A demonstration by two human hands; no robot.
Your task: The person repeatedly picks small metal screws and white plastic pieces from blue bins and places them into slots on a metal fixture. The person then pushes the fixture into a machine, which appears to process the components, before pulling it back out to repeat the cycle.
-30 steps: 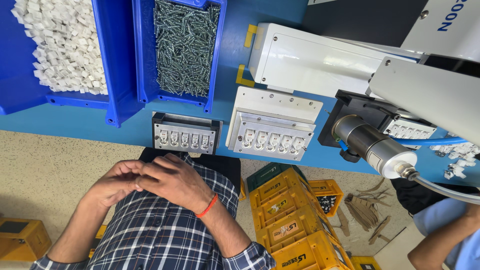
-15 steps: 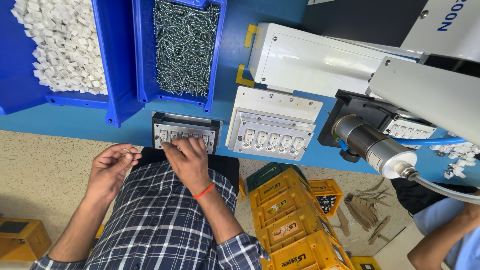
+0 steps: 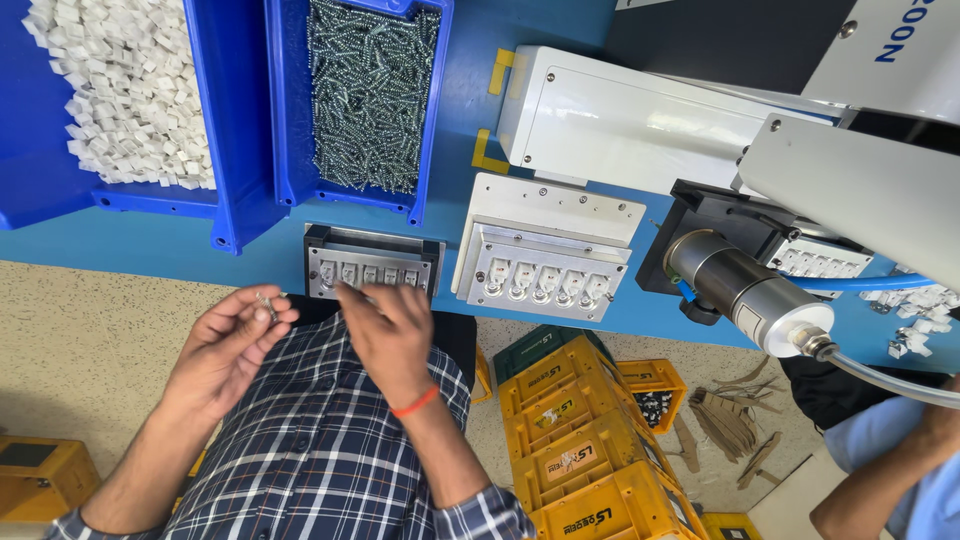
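My left hand (image 3: 228, 340) is cupped near the bench's front edge and pinches a few small metal screws (image 3: 268, 304) at its fingertips. My right hand (image 3: 388, 335), with an orange band on the wrist, reaches forward; its fingertips touch the front row of white parts in a small dark fixture tray (image 3: 372, 262). What the right fingers hold, if anything, is hidden. Right of it lies a larger white fixture (image 3: 545, 262) with a row of white parts.
Two blue bins stand at the back: one with white plastic pieces (image 3: 120, 90), one with metal screws (image 3: 372, 95). A white machine housing (image 3: 640, 125) and a metal cylinder (image 3: 750, 290) fill the right. Yellow crates (image 3: 580, 450) sit on the floor. Another person's arm (image 3: 890, 480) shows at lower right.
My hands were joined in front of my chest; they have parted. The right hand has moved forward onto the dark fixture tray, and the left stays back holding screws.
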